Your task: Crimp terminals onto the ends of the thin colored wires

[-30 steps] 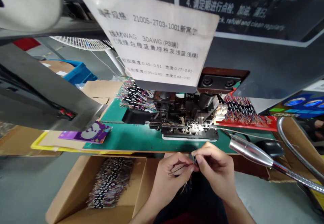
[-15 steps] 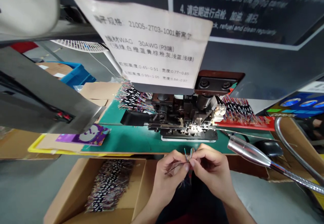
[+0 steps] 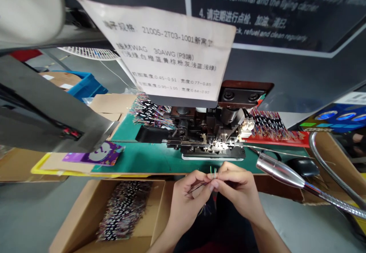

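Observation:
Thin coloured wires stick up between the fingertips of both hands, in front of the green table's near edge. My left hand pinches them from the left, and darker strands run back across its fingers. From the right, my right hand pinches the same wires, its thumb and forefinger touching the left fingertips. Some loose wire ends hang below the hands. Just beyond stands the black crimping machine's metal head, which neither hand touches.
An open cardboard box with wire bundles stands at lower left. More bundles lie on the green table and in a red tray. A metal lamp juts in from the right.
The wire tips between my fingers are now more upright and closer together. Both hands have shifted very slightly, with the fingertips drawn together.

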Tool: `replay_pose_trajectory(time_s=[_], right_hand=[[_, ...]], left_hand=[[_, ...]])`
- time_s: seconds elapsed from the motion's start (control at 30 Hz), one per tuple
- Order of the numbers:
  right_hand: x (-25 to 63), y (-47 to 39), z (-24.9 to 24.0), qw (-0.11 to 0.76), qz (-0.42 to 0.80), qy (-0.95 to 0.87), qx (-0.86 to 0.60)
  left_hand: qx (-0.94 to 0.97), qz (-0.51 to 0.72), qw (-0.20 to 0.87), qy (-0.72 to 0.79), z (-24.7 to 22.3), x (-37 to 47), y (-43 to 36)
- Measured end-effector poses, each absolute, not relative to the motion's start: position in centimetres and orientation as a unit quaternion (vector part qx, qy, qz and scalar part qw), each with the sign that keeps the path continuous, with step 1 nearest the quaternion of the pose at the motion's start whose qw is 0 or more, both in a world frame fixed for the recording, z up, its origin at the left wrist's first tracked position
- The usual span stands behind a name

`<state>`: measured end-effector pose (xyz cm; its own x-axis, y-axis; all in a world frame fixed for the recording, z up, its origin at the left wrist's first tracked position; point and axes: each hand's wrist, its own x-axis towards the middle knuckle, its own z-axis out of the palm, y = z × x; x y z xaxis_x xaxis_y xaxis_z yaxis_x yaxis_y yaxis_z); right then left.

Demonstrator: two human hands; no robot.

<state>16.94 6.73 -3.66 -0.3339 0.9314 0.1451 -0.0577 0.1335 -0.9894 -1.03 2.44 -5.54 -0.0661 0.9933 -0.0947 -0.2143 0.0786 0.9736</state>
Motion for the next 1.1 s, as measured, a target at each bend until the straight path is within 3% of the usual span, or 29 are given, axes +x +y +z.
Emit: replay_pose_trajectory(time_s=[0.17, 0.4, 0.73, 0.93, 1.1], right_hand=[[17.4, 7.3, -2.8, 0.423, 0.529, -0.642, -0.359], [17.0, 8.0, -1.8, 0.464, 0.505, -0.613, -0.392], [16.9, 7.9, -2.9, 0.457, 0.535, -0.593, -0.391], [16.4, 7.9, -3.1, 0.467, 0.471, -0.628, -0.407], [15.9, 8.0, -3.3, 0.483, 0.49, -0.591, -0.421]], left_hand=[[0.438, 0.512, 0.587, 0.449, -4.9, -1.3, 3.1], [0.478, 0.501, 0.546, 0.471, -4.5, -1.7, 2.9], [0.389, 0.515, 0.593, 0.482, -4.2, -1.5, 3.9], [0.374, 0.543, 0.591, 0.466, -4.9, -1.0, 4.4], [0.372, 0.564, 0.583, 0.451, -5.5, -0.2, 4.7]])
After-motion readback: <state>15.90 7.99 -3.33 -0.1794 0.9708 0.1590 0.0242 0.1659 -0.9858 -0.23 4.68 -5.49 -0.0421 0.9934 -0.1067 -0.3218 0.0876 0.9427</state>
